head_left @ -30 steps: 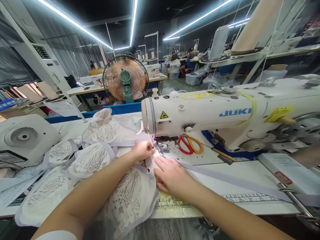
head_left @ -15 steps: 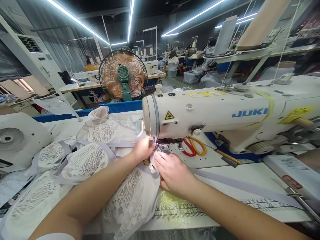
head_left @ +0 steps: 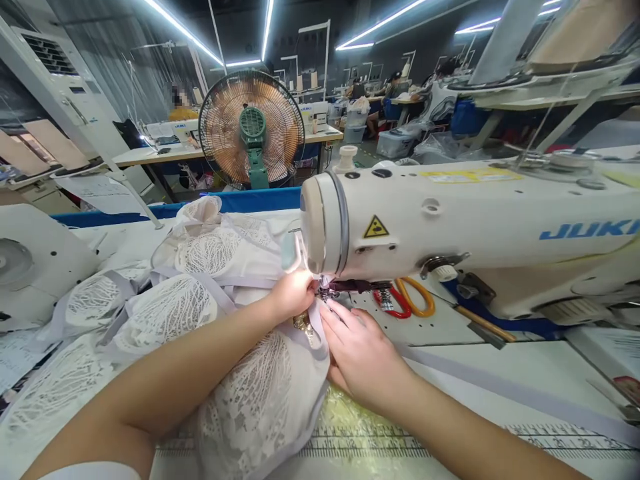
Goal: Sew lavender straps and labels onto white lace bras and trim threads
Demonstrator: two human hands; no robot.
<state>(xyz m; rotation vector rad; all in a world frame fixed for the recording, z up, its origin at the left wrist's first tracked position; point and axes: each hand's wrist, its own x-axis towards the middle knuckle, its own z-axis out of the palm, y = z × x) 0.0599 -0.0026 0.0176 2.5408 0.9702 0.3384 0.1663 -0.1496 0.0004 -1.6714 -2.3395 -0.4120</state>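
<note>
My left hand point(head_left: 294, 293) is closed on the edge of a white lace garment point(head_left: 250, 393), right beside the needle area of a white sewing machine point(head_left: 400, 220). My right hand point(head_left: 363, 343) pinches the same garment just in front of the presser foot, its fingertips close to those of my left hand. A gold-coloured piece point(head_left: 305, 325) shows on the garment between the hands. The needle itself is mostly hidden by the fingers and the machine head. More lace pieces point(head_left: 170, 310), joined by pale lilac strips, lie left of my hands.
Red scissors point(head_left: 400, 308) and yellow-handled scissors point(head_left: 425, 298) lie behind my right hand, near a wooden-handled tool point(head_left: 485, 323). A ruler strip point(head_left: 390, 440) runs along the table front. A large fan point(head_left: 253, 130) stands beyond. People sit at machines farther back.
The camera view has shifted, so the sewing machine looks larger and nearer. Both hands stay at the needle area with the garment, with little visible change in their hold.
</note>
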